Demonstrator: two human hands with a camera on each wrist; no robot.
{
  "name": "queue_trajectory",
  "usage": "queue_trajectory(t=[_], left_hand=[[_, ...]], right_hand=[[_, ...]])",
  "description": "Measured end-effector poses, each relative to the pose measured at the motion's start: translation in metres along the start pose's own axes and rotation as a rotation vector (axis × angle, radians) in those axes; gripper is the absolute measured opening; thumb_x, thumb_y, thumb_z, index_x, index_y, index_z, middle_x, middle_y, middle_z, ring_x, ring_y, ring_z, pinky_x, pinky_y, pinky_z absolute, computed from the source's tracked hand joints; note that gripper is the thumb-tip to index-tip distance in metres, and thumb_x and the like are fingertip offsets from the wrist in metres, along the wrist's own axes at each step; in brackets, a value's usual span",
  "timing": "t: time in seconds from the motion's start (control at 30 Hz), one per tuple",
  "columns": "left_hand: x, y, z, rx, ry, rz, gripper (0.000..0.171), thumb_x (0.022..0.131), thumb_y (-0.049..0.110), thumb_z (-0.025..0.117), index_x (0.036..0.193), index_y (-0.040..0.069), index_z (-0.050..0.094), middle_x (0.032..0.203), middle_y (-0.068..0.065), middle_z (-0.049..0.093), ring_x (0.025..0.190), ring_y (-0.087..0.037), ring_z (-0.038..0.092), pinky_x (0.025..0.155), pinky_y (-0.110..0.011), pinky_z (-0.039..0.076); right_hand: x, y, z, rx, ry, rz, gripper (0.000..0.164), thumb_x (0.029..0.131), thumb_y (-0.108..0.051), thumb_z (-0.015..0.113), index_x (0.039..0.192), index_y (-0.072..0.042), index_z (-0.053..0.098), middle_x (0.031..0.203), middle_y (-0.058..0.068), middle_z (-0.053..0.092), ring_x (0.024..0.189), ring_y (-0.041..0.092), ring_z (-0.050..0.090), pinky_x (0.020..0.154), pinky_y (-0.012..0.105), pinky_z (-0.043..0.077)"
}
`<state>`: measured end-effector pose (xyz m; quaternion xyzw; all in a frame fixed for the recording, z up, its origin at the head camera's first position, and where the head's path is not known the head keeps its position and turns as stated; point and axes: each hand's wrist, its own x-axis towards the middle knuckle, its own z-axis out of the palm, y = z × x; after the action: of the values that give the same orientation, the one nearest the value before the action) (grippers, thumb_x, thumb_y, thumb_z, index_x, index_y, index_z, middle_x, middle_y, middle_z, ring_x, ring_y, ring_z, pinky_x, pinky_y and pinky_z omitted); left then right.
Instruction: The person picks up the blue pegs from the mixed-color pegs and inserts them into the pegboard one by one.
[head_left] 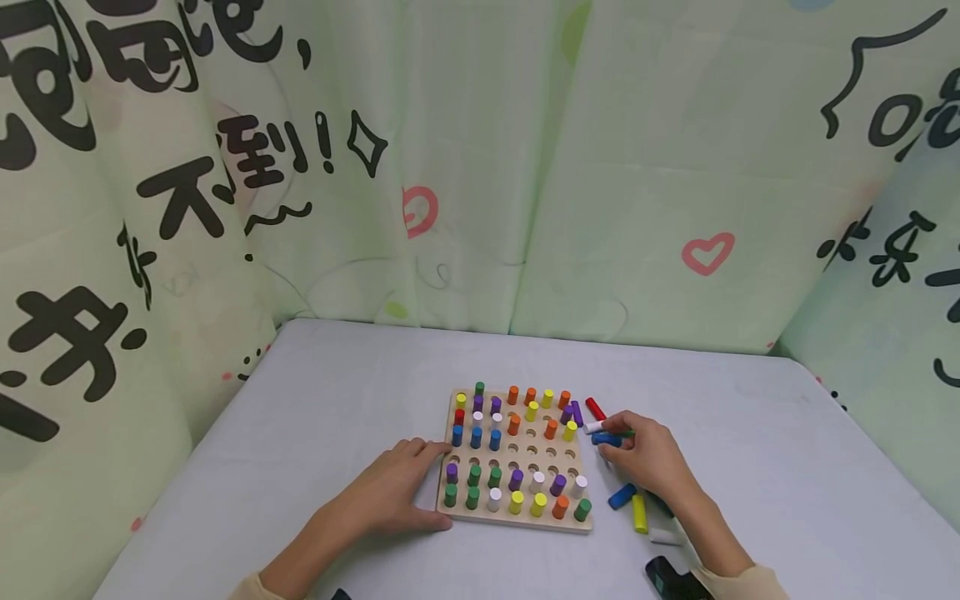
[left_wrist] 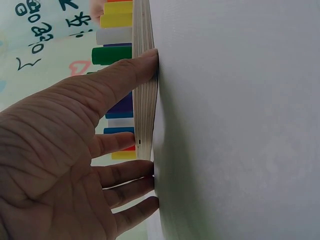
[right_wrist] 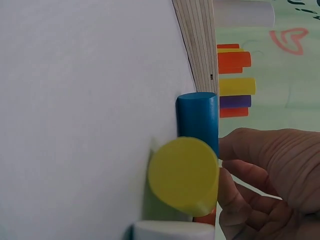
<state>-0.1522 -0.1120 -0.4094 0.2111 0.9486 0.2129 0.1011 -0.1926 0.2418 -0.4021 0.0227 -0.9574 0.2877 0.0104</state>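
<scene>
A wooden pegboard (head_left: 531, 457) stands on the table, with colored pegs upright in many holes and a band of bare holes across its middle. My left hand (head_left: 405, 487) rests at its near left corner, fingers fairly straight. In the left wrist view the thumb (left_wrist: 127, 72) lies against the board's side (left_wrist: 145, 115), with the index fingertip touching farther along. Right of the board, my right hand (head_left: 648, 457) pinches a blue peg (head_left: 606, 438) between thumb and fingers. Beside those fingers are a white peg (head_left: 594, 427) and a partly hidden green one.
Near the board's far right corner lie a red peg (head_left: 596, 408) and a purple peg (head_left: 577, 413). Below my right hand lie a blue peg (right_wrist: 197, 117), a yellow peg (right_wrist: 183, 175) and a white peg (right_wrist: 172, 231). A patterned curtain (head_left: 465, 167) hangs behind the table.
</scene>
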Motion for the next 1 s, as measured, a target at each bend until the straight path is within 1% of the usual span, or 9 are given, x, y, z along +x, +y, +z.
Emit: queue_trajectory(t=[0.2,0.43,0.67,0.87,1.0], left_hand=[[0.0003,0.0003,0.0,-0.001,-0.003,0.0,0.091,0.074,0.054,0.087,0.146,0.012,0.051,0.139,-0.014,0.058,0.128,-0.032,0.053,0.108,-0.055,0.047],[0.0004,0.0005,0.0001,-0.002,-0.003,-0.009,0.092,0.074,0.054,0.088,0.147,0.012,0.051,0.139,-0.014,0.058,0.128,-0.032,0.053,0.108,-0.055,0.047],[0.0005,0.0006,0.0011,-0.003,-0.004,-0.015,0.091,0.074,0.055,0.087,0.147,0.013,0.051,0.14,-0.015,0.057,0.13,-0.033,0.053,0.108,-0.056,0.046],[0.0,0.0013,0.0005,0.0,-0.001,-0.013,0.091,0.074,0.054,0.088,0.146,0.013,0.051,0.139,-0.014,0.058,0.129,-0.033,0.053,0.108,-0.056,0.047],[0.0,0.0012,0.0003,0.002,-0.003,-0.015,0.091,0.074,0.055,0.087,0.146,0.013,0.051,0.139,-0.014,0.058,0.129,-0.032,0.053,0.108,-0.055,0.047]], right_hand=[[0.0002,0.0016,0.0,-0.015,-0.002,-0.021,0.031,0.088,-0.011,0.078,0.114,0.003,0.067,0.102,0.014,0.071,0.077,0.019,0.052,0.062,0.025,0.047],[0.0001,0.0022,-0.0004,-0.009,-0.011,-0.031,0.028,0.088,-0.008,0.077,0.112,0.002,0.068,0.098,0.01,0.071,0.075,0.019,0.051,0.06,0.024,0.046],[0.0008,0.0031,0.0003,-0.017,-0.011,-0.027,0.028,0.087,-0.009,0.079,0.111,0.001,0.069,0.096,0.007,0.071,0.074,0.018,0.052,0.06,0.023,0.047],[-0.0007,0.002,-0.0013,-0.013,0.009,-0.028,0.029,0.088,-0.012,0.079,0.113,0.001,0.068,0.096,0.008,0.07,0.076,0.018,0.054,0.061,0.024,0.048],[-0.0005,0.0015,-0.0017,-0.005,0.044,-0.043,0.031,0.089,-0.014,0.077,0.115,0.001,0.068,0.099,0.01,0.072,0.076,0.018,0.055,0.061,0.025,0.047]])
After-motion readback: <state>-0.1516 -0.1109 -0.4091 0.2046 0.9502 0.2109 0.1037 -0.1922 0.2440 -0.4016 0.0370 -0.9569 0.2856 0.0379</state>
